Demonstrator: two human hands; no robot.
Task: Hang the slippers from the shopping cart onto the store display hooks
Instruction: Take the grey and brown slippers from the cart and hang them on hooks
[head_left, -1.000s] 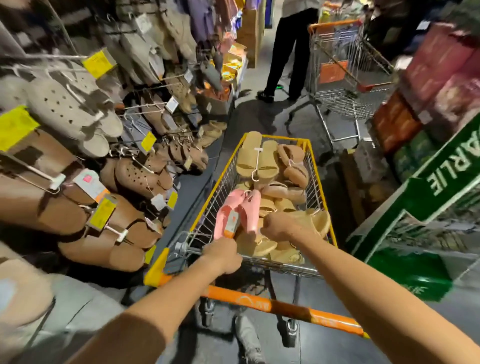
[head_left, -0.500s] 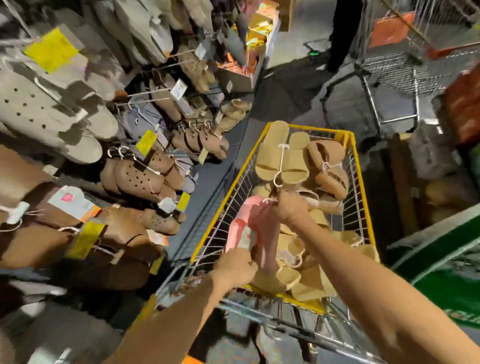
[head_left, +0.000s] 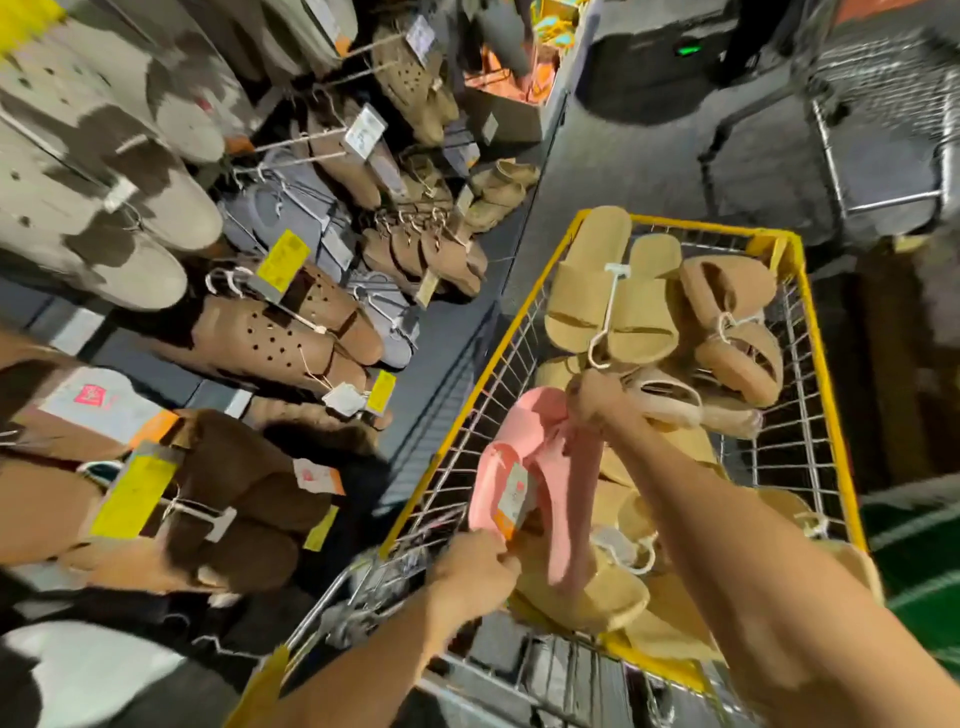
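Head view: pink slipper pair over shopping cart, long axis from 7 to 1 o'clock. Left hand pinching lower end by orange tag; right hand gripping upper end, fingers curled.

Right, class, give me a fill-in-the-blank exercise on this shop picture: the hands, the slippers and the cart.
1. Both hands hold a pair of slippers whose colour is ____.
2. The right hand grips the pair at its top end, and the left hand holds its ____ end.
3. The shopping cart has a rim coloured ____.
4. The display hooks with hanging shoes stand to the ____ of the cart.

Missing words: pink; lower; yellow; left
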